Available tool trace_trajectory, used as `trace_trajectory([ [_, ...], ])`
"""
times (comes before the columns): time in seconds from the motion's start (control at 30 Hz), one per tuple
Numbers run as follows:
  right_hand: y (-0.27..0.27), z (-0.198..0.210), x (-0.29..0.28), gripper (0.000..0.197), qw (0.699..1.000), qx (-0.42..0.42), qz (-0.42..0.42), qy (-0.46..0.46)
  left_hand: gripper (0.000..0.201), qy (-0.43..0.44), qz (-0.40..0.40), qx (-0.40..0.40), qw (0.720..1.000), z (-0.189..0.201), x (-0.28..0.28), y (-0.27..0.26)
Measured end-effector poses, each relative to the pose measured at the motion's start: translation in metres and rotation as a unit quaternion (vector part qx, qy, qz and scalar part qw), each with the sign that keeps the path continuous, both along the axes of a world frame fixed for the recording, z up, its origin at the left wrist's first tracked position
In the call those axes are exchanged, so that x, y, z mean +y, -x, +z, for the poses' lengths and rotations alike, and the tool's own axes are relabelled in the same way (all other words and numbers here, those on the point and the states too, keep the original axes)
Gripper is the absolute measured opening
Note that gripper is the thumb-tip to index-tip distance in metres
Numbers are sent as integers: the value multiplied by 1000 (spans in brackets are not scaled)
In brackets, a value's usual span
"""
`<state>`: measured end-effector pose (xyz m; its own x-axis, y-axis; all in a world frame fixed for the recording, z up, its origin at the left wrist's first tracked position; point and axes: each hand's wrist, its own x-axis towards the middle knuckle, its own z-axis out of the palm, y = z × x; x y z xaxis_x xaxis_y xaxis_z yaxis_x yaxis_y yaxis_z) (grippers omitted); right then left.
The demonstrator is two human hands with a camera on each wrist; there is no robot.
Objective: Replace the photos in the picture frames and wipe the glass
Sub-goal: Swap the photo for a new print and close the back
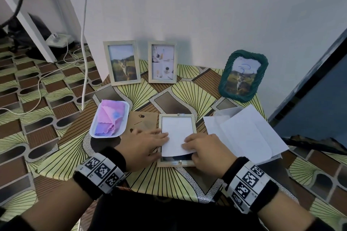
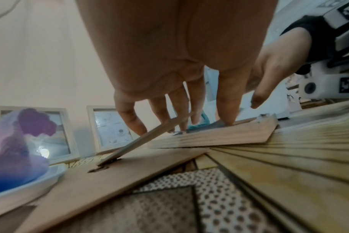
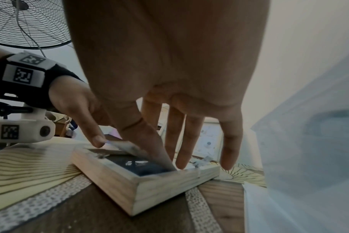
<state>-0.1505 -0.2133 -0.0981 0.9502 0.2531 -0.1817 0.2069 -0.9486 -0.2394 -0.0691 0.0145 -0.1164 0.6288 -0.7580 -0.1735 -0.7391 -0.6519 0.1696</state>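
A light wooden picture frame (image 1: 176,164) lies face down near the table's front edge, with its back off. A white photo (image 1: 176,129) lies blank side up in the opening, and dark glass shows below its lower edge. My left hand (image 1: 148,140) rests with straight fingers on the frame's left rail and the photo's edge. My right hand (image 1: 204,148) lies on the photo's lower right corner, fingers straight, thumb down at that edge beside the frame's corner (image 3: 149,193). The brown backing board (image 1: 142,120) with its stand lies left of the frame. A pink and purple cloth (image 1: 110,118) sits in a white tray (image 1: 93,133).
Two pale frames (image 1: 123,63) (image 1: 162,62) and a green woven frame (image 1: 243,75) stand against the wall at the back. White sheets and a clear sleeve (image 1: 247,133) lie right of the frame. Cables (image 1: 84,62) hang left of the small table.
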Motion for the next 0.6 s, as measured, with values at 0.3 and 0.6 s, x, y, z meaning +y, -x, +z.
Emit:
trace_trajectory([
  [0.3,-10,0,16,32,998,-21,-8,61,39,121,75,4,990,18,-1,-7],
  [0.6,-24,-17,30,48,995,-30,31,87,23,49,124,-38,990,22,-21,-21],
])
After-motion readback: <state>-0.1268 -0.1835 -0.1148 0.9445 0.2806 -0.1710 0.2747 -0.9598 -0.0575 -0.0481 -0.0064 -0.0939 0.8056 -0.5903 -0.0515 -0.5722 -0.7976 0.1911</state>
